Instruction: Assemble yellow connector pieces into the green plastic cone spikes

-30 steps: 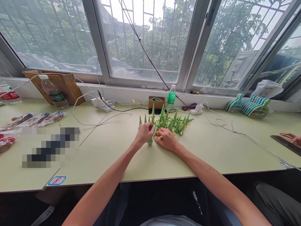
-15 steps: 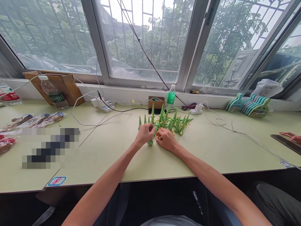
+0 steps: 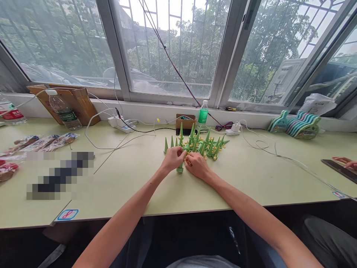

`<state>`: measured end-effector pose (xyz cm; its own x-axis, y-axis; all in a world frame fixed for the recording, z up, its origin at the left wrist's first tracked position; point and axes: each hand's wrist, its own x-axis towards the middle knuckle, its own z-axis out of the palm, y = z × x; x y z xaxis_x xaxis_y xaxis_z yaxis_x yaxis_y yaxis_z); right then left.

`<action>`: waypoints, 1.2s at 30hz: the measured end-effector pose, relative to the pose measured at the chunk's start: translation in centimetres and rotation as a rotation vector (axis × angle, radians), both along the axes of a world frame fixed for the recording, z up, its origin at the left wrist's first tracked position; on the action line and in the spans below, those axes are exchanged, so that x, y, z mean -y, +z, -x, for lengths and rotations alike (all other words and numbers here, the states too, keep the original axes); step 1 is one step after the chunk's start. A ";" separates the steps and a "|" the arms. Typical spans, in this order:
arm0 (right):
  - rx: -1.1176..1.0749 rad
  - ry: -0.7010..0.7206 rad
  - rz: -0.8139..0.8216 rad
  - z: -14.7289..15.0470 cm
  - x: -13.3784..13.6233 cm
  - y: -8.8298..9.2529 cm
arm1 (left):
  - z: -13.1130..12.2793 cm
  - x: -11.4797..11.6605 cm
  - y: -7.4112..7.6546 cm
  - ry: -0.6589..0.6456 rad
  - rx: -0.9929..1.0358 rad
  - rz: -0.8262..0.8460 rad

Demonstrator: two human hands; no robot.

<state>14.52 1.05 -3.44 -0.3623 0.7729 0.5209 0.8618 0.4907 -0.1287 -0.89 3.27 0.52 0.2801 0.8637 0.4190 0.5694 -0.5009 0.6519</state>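
Note:
My left hand (image 3: 173,158) is closed, with fingers and thumb pinching a green plastic watering spike (image 3: 180,168). Its capped lower end shows beneath my fingers, just above the table. Close on the right, my right hand (image 3: 198,165) is curled with its fingertips by the spike's side. Small yellow pieces (image 3: 189,162) show at those fingertips; the exact grip there is partly hidden. Directly behind both hands stands a cluster of similar green spikes (image 3: 208,138) with yellow fittings, several pointing upward and some lying over.
A green-labelled bottle (image 3: 203,114) and a small cardboard box (image 3: 186,121) stand behind the cluster. White power strips (image 3: 125,126) and loose cables cross the table's back. Teal and green paddle-shaped items (image 3: 304,125) sit at right, near another person's hand (image 3: 346,162) on a dark device.
The held spike's lower end has swung slightly to the right, so it hangs more upright. My left hand has shifted a little; my right hand stays nearly in place.

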 end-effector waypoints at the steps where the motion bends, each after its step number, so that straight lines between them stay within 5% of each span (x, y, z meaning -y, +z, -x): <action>1: 0.001 0.000 -0.001 0.0 0.0 0.0 | 0.0 0.0 0.0 -0.003 0.000 -0.001; 36: -0.381 0.133 0.014 -2.5 0.5 1.7 | -0.4 1.0 0.8 -0.095 0.056 0.026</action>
<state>17.01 0.51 -1.75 -0.2429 0.7399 0.6274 0.6800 0.5911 -0.4338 -0.47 2.24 1.29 0.3381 0.8451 0.4141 0.4820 -0.5334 0.6951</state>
